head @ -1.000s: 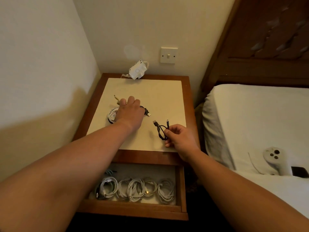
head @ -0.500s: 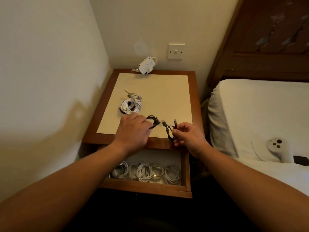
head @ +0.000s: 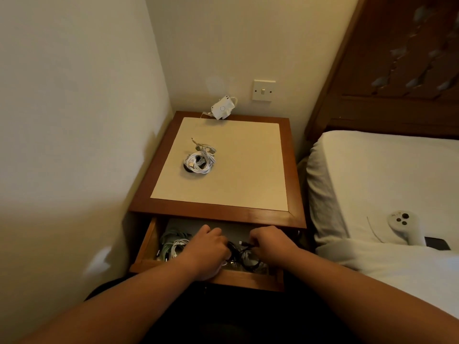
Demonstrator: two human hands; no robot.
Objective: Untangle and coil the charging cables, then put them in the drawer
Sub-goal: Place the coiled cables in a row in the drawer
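Both my hands are inside the open drawer [head: 146, 244] of the bedside table [head: 293, 170]. My left hand [head: 208, 247] and my right hand [head: 269, 244] each grip an end of a black cable [head: 238, 252] that runs between them, low over the drawer's contents. Coiled white cables [head: 173, 247] lie in the drawer's left part; my hands and arms hide the rest. On the tabletop a bundle of white cables [head: 200, 161] lies left of centre.
A white charger [head: 222, 109] leans at the table's back edge under a wall switch [head: 263, 90]. A wall stands close on the left. The bed [head: 372, 182] on the right carries a white controller [head: 403, 225] and a dark object [head: 437, 243].
Both hands carried the black cable from the tabletop's front edge down into the drawer. The white bundle stayed on the tabletop.
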